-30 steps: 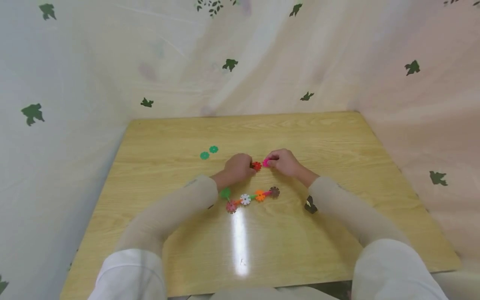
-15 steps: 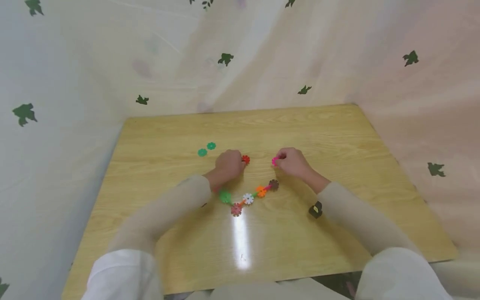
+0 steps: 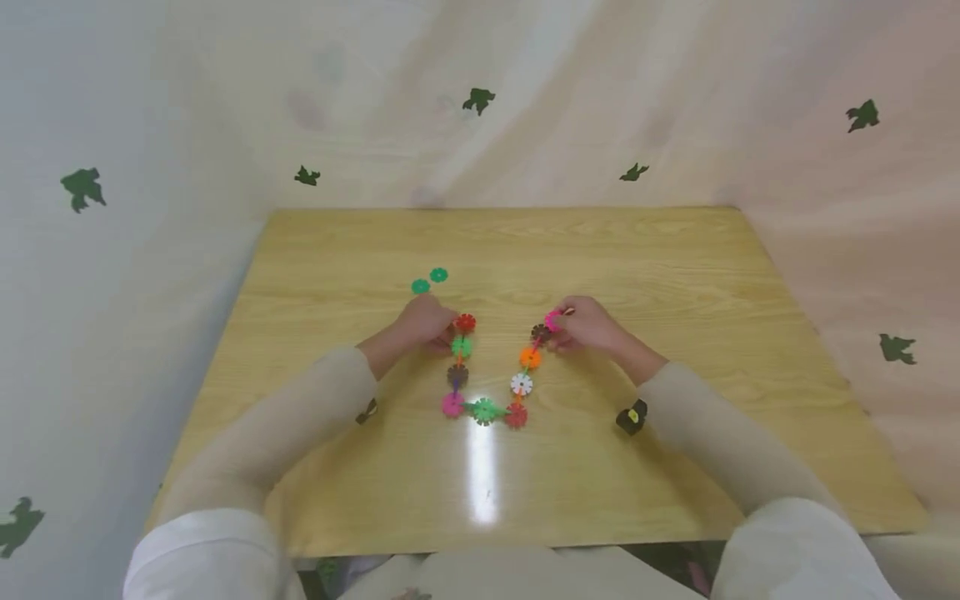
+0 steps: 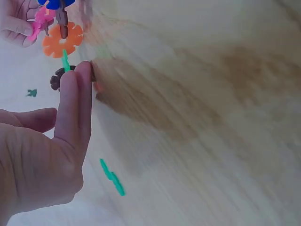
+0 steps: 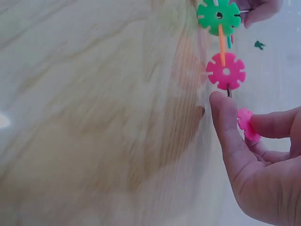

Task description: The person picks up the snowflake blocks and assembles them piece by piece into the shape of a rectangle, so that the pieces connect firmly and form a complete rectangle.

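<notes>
At the chain (image 3: 489, 410), the right hand (image 3: 587, 325) pinches a pink disc (image 3: 552, 320); left hand (image 3: 422, 322), grip unclear; apparently linking; next probably calls for aligning slots.

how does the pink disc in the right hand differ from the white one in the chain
The pink disc is bright pink; the white disc is white.
The right hand pinches the pink disc, while no hand touches the white disc, which is linked into the chain.
Fingers partly cover the pink disc; the white disc's face shows.
Both have notched rims.
</notes>
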{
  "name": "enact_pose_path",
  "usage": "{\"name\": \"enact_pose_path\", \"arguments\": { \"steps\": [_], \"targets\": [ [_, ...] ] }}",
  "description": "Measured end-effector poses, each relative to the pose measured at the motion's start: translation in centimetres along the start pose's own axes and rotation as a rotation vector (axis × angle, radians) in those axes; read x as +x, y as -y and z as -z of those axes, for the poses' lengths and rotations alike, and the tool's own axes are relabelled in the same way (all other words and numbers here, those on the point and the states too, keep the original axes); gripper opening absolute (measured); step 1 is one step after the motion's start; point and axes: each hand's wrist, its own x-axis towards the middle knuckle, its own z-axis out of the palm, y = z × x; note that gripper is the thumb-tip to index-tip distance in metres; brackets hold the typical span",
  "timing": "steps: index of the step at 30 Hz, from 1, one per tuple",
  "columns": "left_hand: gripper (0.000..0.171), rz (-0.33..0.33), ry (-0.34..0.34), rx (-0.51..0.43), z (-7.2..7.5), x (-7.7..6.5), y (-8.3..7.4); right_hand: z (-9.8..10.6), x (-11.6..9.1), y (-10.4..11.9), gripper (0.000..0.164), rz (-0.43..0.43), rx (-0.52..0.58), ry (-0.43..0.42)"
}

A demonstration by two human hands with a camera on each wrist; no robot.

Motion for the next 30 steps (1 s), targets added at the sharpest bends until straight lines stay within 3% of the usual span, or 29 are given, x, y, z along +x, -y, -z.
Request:
{"name": "enact_pose_path", "arguments": {
  "steps": [4,8,15,21,24,30],
  "targets": [
    [0.018,0.035,0.045,-0.13,0.3,0.5,0.7,-1.2,0.8,1.0,0.022,0.032,0.003,0.023],
    [0.02,0.033,0.081,-0.131,0.3,0.8,0.9,-2.0,1.8,1.6,0.018,0.085,-0.027,0.046],
    [0.021,0.014,0.121,-0.128,0.0,1.7,0.9,-3.4,3.1,2.9,0.009,0.326,-0.385,-0.133],
    [0.016,0.019,0.115,-0.224,-0.4,2.1,1.8,-6.3,3.9,4.5,0.009,0.501,-0.601,-0.043],
    [0.016,0.021,0.111,-0.282,-0.6,2.2,1.9,-6.9,3.8,4.8,0.008,0.519,-0.677,-0.034],
    [0.015,0.032,0.096,-0.334,-0.5,1.9,1.9,-7.2,4.2,4.6,0.009,0.522,-0.681,-0.011]
  ]
}}
